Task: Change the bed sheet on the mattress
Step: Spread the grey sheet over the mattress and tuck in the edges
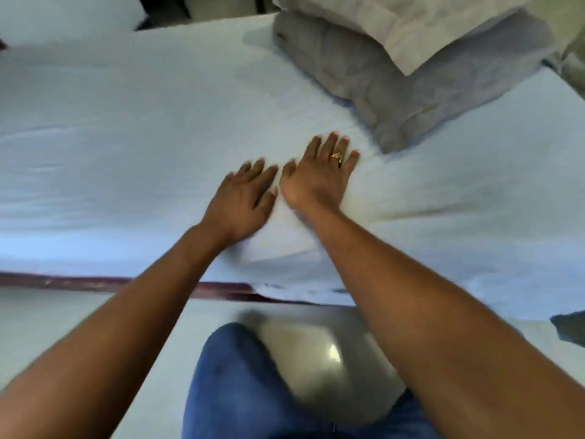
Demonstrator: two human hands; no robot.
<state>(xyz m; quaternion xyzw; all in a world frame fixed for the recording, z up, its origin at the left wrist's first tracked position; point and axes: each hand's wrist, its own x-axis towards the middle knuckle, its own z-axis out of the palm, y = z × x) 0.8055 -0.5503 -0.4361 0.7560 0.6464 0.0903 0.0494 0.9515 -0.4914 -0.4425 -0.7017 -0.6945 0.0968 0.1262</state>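
Jeans (240, 381) | left grip (243, 201), right grip (319, 175) splayed flat on sheet (126, 137) | quilt (427, 99) beside | floor (316, 359) glossy

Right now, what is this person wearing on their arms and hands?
No sleeves, watches or gloves show on either arm. The right hand wears a gold ring on one finger; the left hand has no ring visible.
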